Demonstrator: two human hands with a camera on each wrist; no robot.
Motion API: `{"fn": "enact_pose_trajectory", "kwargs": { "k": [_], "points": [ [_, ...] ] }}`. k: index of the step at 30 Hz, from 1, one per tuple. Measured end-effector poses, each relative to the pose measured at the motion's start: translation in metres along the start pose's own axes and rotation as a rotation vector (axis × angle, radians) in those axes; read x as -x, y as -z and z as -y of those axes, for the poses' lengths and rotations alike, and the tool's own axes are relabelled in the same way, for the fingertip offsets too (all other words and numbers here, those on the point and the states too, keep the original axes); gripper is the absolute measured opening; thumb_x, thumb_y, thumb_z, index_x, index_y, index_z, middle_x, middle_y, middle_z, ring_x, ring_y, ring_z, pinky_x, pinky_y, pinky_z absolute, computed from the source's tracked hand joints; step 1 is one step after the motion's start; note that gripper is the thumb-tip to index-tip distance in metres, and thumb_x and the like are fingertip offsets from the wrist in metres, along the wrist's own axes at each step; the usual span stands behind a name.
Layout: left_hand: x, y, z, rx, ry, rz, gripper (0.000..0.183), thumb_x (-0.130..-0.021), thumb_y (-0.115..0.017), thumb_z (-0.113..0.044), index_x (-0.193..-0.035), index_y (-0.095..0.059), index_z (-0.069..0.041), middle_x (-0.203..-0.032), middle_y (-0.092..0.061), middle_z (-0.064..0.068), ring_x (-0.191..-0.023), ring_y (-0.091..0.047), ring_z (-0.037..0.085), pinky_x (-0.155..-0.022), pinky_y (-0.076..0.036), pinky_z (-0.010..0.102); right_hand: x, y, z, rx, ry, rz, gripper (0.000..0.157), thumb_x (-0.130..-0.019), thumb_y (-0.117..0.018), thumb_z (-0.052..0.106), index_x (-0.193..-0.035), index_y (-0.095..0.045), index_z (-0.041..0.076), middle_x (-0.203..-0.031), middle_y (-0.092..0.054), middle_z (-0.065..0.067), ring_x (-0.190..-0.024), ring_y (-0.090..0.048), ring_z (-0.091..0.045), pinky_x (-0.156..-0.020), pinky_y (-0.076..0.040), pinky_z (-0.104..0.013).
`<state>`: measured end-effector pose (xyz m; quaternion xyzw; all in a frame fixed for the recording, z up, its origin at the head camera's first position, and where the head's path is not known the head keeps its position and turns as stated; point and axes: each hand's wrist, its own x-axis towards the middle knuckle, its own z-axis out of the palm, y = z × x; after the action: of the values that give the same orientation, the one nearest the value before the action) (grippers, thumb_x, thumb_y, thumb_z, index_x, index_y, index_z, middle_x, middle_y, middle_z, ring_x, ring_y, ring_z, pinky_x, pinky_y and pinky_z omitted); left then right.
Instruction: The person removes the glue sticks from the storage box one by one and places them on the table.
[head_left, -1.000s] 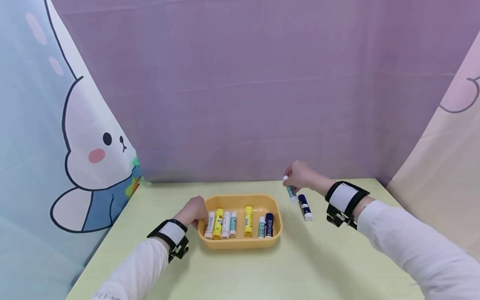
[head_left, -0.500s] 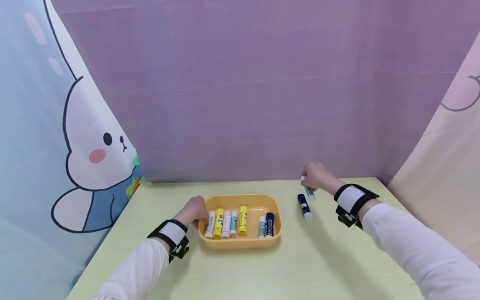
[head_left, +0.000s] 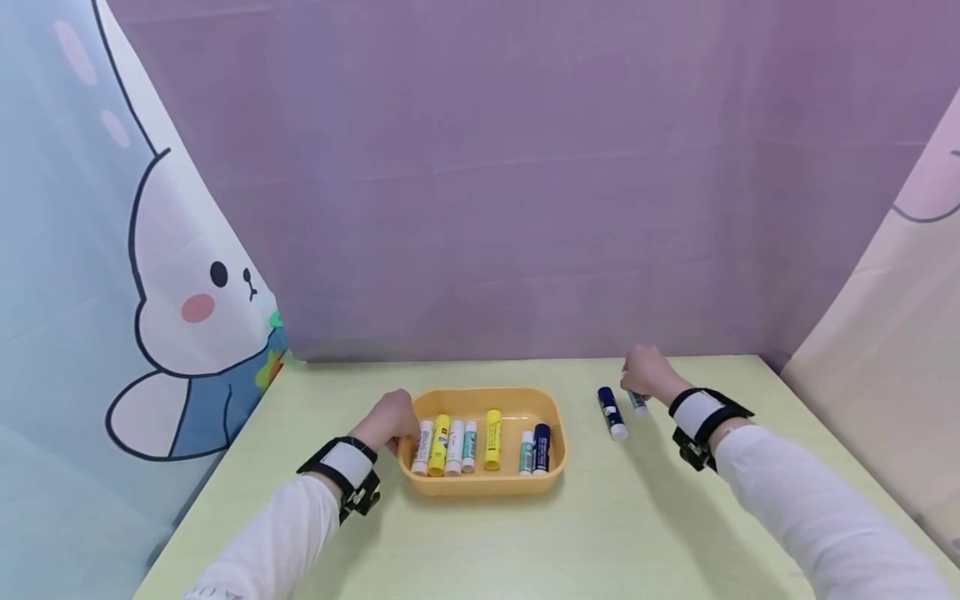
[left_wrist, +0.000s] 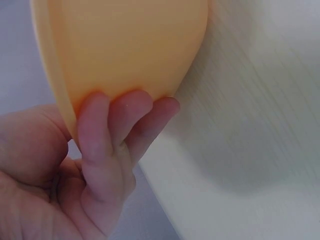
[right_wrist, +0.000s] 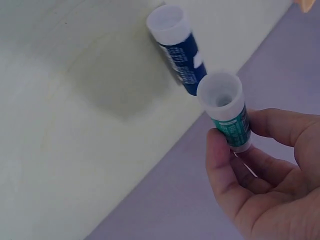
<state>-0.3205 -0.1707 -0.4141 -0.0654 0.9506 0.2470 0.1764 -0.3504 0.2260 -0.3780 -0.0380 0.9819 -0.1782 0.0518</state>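
Observation:
My left hand (head_left: 392, 417) grips the left end of an orange-yellow plastic tray (head_left: 480, 486). In the left wrist view, its fingers press the tray's outer wall (left_wrist: 135, 45), with the thumb at the rim. Between thumb and fingers of my right hand (head_left: 649, 372) is a small green-and-white glue stick (right_wrist: 232, 127), its hollow white end facing the right wrist camera. Just left of that hand, a navy glue stick with a white end (head_left: 611, 412) lies on the table. Whether the held stick touches the table cannot be told.
Inside the tray lie several glue sticks, among them a yellow one (head_left: 492, 439), a white one (head_left: 454, 447) and a navy one (head_left: 541, 448). A purple cloth (head_left: 480, 183) hangs behind the pale green table (head_left: 487, 550). Printed cloths hang at both sides.
My right hand has carried the green-and-white glue stick rightward past the navy one, then lower. A yellow stick in the tray has shifted back and forth. The left hand keeps its grip.

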Motion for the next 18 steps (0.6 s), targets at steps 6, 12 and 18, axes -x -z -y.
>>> {"fn": "enact_pose_trajectory", "kwargs": {
  "k": [6,12,18],
  "points": [
    [-0.001,0.000,0.001,-0.002,-0.006,-0.004,0.036,-0.075,-0.068,0.005,-0.107,-0.052,0.009,-0.082,-0.059,0.016,-0.049,-0.063,0.022,-0.044,-0.054,0.029,-0.003,-0.015,-0.010,-0.005,0.004,-0.020,0.011,-0.076,-0.056,-0.004,-0.083,-0.064,-0.008,-0.070,-0.063,-0.011,-0.043,-0.052,-0.012,-0.041,-0.045,-0.021],
    [-0.003,-0.001,0.003,-0.009,-0.015,-0.006,0.036,-0.075,-0.068,0.004,-0.106,-0.052,0.010,-0.082,-0.059,0.017,-0.049,-0.063,0.023,-0.043,-0.054,0.029,-0.007,-0.026,-0.018,0.023,-0.021,-0.005,0.017,-0.079,-0.055,-0.001,-0.063,-0.053,0.005,-0.053,-0.044,0.003,-0.043,-0.049,-0.009,-0.042,-0.043,-0.019],
    [-0.002,-0.001,0.003,-0.011,-0.010,-0.006,0.037,-0.076,-0.068,0.004,-0.108,-0.052,0.010,-0.084,-0.058,0.017,-0.049,-0.063,0.023,-0.043,-0.054,0.029,-0.006,-0.033,-0.021,-0.010,-0.038,-0.014,0.013,-0.080,-0.058,0.002,-0.086,-0.064,-0.008,-0.072,-0.062,-0.012,-0.052,-0.057,-0.015,-0.044,-0.050,-0.022]
  ]
}}
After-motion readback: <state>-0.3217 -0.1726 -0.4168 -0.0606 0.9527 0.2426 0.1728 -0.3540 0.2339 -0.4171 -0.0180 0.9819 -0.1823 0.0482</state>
